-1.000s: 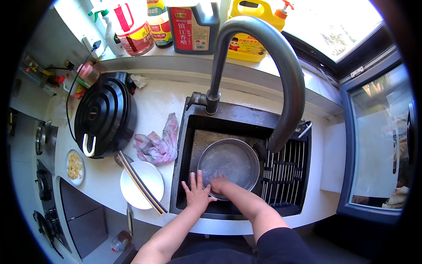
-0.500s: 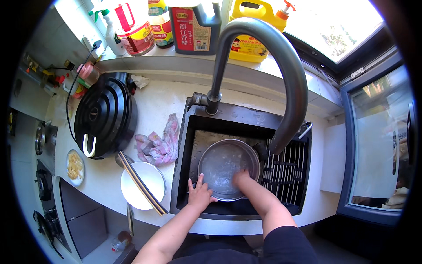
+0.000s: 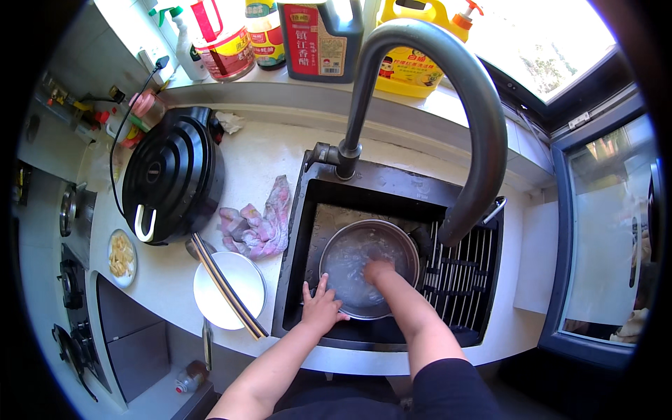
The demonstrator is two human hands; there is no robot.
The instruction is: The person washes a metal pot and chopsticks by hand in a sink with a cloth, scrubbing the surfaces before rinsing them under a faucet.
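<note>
A round metal basin (image 3: 414, 245) holding cloudy, whitish water (image 3: 344, 259) sits inside the black sink (image 3: 301, 210). My right hand (image 3: 379, 271) reaches down into this water, near the basin's middle. Its fingers are hidden under the surface, so whether they grip anything cannot be seen. At the basin's near left rim is my left hand (image 3: 321, 309), fingers spread apart and nothing held in it. It appears to rest against the rim. Over the sink's right side curves the dark faucet (image 3: 483, 133); no stream shows from it.
A dark drying rack (image 3: 458, 280) fills the sink's right part. Left of the sink are a crumpled pinkish cloth (image 3: 259, 227), a white plate (image 3: 217, 294) with chopsticks (image 3: 227, 287) across it, a black electric griddle (image 3: 168, 178) and a small food plate (image 3: 122, 259). Bottles line the sill.
My right hand has shifted slightly left and farther into the basin. The left hand stays by the rim. The whole view has moved a little.
</note>
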